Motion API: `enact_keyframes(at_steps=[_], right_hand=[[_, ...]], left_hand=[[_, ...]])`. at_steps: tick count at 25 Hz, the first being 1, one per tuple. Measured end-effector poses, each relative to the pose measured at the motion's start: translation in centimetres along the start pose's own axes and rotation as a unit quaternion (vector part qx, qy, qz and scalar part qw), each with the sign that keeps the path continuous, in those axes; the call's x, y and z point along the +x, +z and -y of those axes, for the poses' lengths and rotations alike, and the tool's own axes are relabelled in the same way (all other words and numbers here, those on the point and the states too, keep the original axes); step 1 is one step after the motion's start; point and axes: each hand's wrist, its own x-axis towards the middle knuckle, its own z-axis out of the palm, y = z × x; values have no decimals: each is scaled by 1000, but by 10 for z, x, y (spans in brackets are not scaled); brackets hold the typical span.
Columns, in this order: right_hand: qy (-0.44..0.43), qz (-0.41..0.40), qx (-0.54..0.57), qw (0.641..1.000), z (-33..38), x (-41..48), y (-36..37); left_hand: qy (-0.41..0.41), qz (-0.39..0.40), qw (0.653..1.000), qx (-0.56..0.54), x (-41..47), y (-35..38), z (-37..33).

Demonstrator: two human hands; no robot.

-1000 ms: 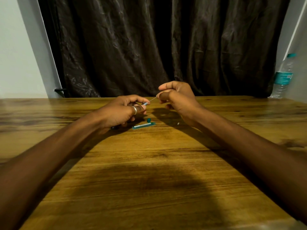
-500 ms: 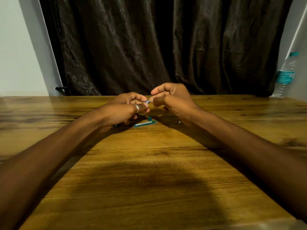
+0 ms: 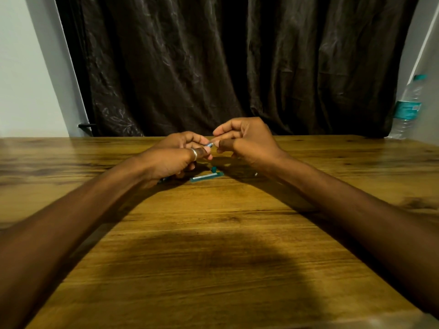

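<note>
Wooden table (image 3: 213, 233), toward its far edge: my left hand (image 3: 173, 157) grips a blue pen (image 3: 209, 145), long axis pointing right and slightly up; my right hand (image 3: 247, 143) pinches its tip

Home room: wooden table (image 3: 213, 233), dark curtain (image 3: 225, 67).

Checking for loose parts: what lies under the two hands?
On the table, a flat teal case and a small teal cap show; anything directly beneath the left hand is hidden.
</note>
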Motion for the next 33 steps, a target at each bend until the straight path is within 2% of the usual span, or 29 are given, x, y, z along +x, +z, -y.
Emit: enact_keyframes(at_steps=[5,9,13,30,33], right_hand=[[28,-60,-46,997,-9,5,-10],[31,-68,-74,994,-17,9,-10],[6,-58,-113,992,-24,11,-8],[-4,-34,-141,989,-24,8,-8],[-22,-18,-162,986,-24,9,-9]], left_hand=[[9,3,1000,17,-1,-1,2],[12,11,988,155,-3,-5,6],[0,17,980,199,0,-6,10],[-21,85,981,172,-1,-8,8],[-48,73,990,111,-4,-17,4]])
